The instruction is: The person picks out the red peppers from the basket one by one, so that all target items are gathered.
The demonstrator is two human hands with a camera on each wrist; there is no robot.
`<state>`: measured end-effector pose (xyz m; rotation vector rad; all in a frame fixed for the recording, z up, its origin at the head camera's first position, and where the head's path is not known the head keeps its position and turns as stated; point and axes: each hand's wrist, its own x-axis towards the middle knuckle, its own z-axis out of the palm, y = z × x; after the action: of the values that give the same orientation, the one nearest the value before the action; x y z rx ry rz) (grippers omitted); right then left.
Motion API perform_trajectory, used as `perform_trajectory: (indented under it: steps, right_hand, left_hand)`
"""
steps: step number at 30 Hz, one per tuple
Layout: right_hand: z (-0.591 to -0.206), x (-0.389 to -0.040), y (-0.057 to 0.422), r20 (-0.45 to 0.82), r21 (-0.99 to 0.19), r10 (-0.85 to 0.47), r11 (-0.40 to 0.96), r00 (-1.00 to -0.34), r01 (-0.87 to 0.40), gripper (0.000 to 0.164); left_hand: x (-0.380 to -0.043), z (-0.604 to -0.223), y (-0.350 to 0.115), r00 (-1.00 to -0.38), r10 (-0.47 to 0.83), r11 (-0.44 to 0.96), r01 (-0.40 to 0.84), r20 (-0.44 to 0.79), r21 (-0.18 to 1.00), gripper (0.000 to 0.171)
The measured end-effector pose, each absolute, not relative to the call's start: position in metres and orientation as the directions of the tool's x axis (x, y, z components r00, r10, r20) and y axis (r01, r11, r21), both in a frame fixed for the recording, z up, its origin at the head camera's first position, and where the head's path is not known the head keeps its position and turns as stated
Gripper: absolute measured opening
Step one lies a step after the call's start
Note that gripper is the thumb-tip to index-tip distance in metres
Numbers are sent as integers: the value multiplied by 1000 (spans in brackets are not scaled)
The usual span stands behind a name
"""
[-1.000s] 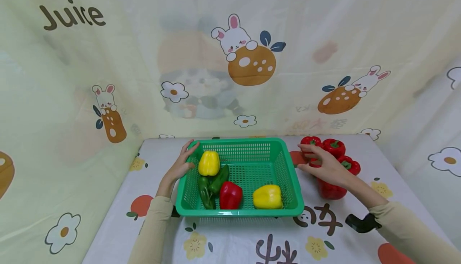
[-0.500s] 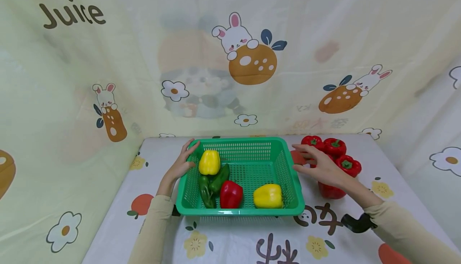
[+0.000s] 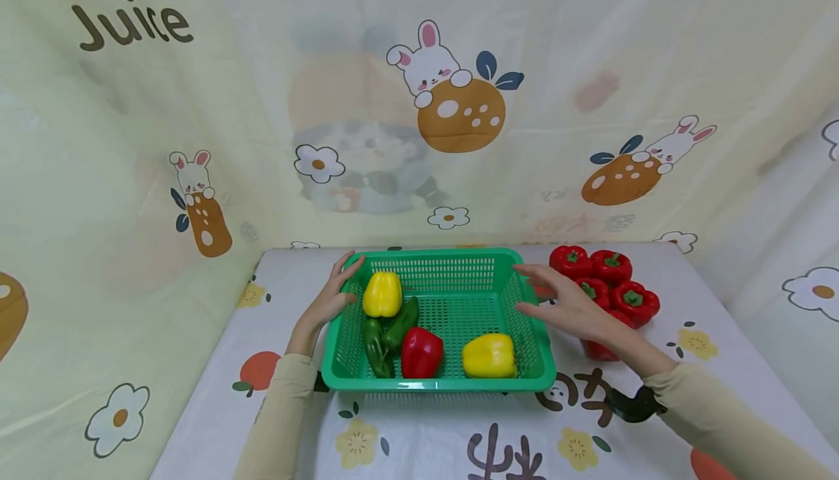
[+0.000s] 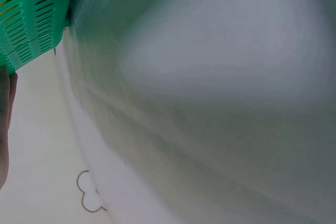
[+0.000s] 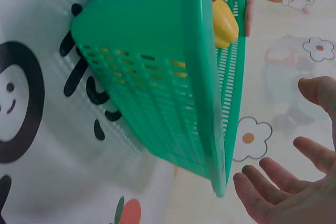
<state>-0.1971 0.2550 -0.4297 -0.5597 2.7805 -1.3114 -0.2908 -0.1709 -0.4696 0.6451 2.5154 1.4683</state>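
A green plastic basket (image 3: 459,287) stands on the table. Inside lie a yellow bell pepper (image 3: 382,295) at the back left, two green peppers (image 3: 401,323), a red bell pepper (image 3: 422,353) near the front, and another yellow bell pepper (image 3: 489,355) at the front right. My left hand (image 3: 330,299) holds the basket's left rim, thumb over the edge; the left wrist view catches only fingers (image 4: 5,103) by the basket's slotted wall. My right hand (image 3: 566,301) hovers by the right rim, fingers spread and nothing in it; the right wrist view shows this hand (image 5: 294,187) beside the rim.
Several red bell peppers (image 3: 609,267) are grouped on the table right of the basket, partly behind my right forearm. A patterned cloth (image 3: 406,436) covers the table. Printed curtains (image 3: 367,43) hang behind it and on both sides.
My right hand has moved left, from over the red bell peppers to the basket's right rim. The left hand has stayed on the left rim.
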Motion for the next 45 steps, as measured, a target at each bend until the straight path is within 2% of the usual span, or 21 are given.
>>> perform_trajectory:
  steps: [9,28,41,45]
  right_hand:
    - [-436,-201,231,161,-750,-370,557,-915,-357,66]
    - [-443,-198,195,95,-782,-410,533,-907,-322,67]
    - [-452,-197,183,114,-814,-434,474,-893,-335,64]
    - [-455,-197,178,103,-823,-430,470,-897,-319,64]
  left_hand:
    - [-291,-470,-172,-896,437,426,282,78,860,82]
    - [-291,-472,-173,-896,437,423,286,83,860,83]
    - [-291,-472,-173,-889,450,423,293,81,857,83]
    - [-305,-491,-176,-892,442,420,298,93,857,84]
